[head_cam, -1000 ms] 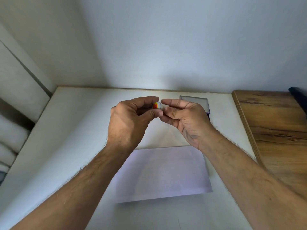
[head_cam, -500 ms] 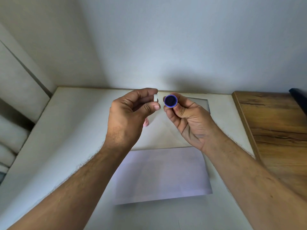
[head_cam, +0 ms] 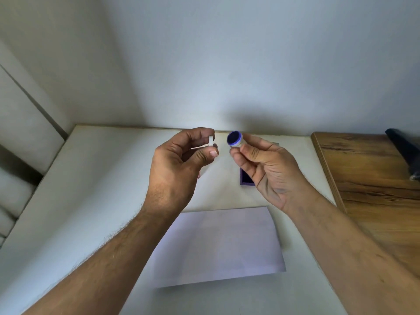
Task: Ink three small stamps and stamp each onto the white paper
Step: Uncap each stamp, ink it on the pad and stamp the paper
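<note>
Both hands raised above the counter (head_cam: pixel 95 201), close together but not touching. Left hand (head_cam: pixel 175 169) curled, thumb and index fingertips pinched on a small white cap (head_cam: pixel 211 141), seen edge-on; other fingers folded into the palm. Right hand (head_cam: pixel 270 171) palm toward the camera, fingers half curled, thumb and index fingertips clamped on a small round stamp (head_cam: pixel 234 138): white body, blue rim, dark blue face turned toward the camera. Cap and stamp sit side by side in the air with a narrow gap between them. White paper (head_cam: pixel 222 244) lies flat on the counter below the hands, near the front edge, partly covered by the left forearm. Purple ink pad (head_cam: pixel 245 179) sits on the counter beyond the paper, mostly hidden behind the right hand; only its left corner shows. A small pinkish thing peeks out beside the left hand at the counter; can't tell what it is. Wood-grain surface (head_cam: pixel 375 178) butts against the counter on the right.
</note>
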The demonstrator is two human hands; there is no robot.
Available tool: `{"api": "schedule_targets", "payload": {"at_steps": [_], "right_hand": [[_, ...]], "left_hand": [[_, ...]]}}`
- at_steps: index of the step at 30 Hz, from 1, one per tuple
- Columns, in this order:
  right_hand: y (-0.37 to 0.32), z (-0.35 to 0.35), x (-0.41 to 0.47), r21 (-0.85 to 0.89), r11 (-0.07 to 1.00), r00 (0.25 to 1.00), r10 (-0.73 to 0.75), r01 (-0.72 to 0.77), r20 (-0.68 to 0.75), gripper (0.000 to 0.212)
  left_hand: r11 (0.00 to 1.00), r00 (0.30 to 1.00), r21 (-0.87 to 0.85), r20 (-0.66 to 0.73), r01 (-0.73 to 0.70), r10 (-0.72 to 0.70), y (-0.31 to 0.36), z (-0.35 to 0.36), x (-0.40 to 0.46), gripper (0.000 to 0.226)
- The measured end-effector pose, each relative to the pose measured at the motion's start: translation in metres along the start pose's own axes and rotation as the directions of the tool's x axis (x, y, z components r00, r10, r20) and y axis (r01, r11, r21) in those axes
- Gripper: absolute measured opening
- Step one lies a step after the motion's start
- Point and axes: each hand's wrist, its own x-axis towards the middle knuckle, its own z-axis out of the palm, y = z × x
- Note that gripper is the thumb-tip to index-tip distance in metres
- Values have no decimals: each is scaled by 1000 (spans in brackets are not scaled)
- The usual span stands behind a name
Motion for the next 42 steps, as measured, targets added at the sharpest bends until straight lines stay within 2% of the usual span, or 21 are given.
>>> {"api": "schedule_targets", "payload": {"at_steps": [5, 12, 15, 18, 20, 23, 30, 37, 42], "right_hand": [[-8, -22, 0, -214, 973, 976, -125, 85, -181, 21], [-3, -33, 4, -511, 859, 946, -201, 46, -253, 14], [0, -34, 6, -716, 698, 911, -292, -6, -292, 8], [-3, -34, 7, -902, 432, 885, -412, -23, -219, 16], [-4, -35, 7, -950, 310, 874, -457, -18, -166, 23], [-1, -35, 7, -984, 180, 869, -485, -10, -98, 22], [1, -36, 9, -988, 153, 882, -464, -7, -78, 14], [7, -38, 13, -982, 187, 892, -443, -10, -93, 14], [9, -37, 15, -980, 197, 901, -419, -30, -112, 13]], "left_hand": [[999, 997, 42, 64, 32, -35, -8, 11, -7, 30], [976, 994, 211, 88, 49, -68, -19, 18, -15, 40], [971, 993, 233, 93, 54, -78, -20, 19, -16, 35], [966, 990, 246, 95, 73, -99, -22, 21, -18, 30], [967, 987, 234, 101, 99, -125, -24, 22, -19, 30], [964, 981, 233, 110, 131, -160, -28, 22, -19, 30], [927, 972, 352, 138, 132, -191, -37, 22, -22, 27], [864, 967, 491, 143, 114, -209, -44, 22, -22, 23], [849, 973, 517, 121, 106, -196, -44, 20, -19, 22]]}}
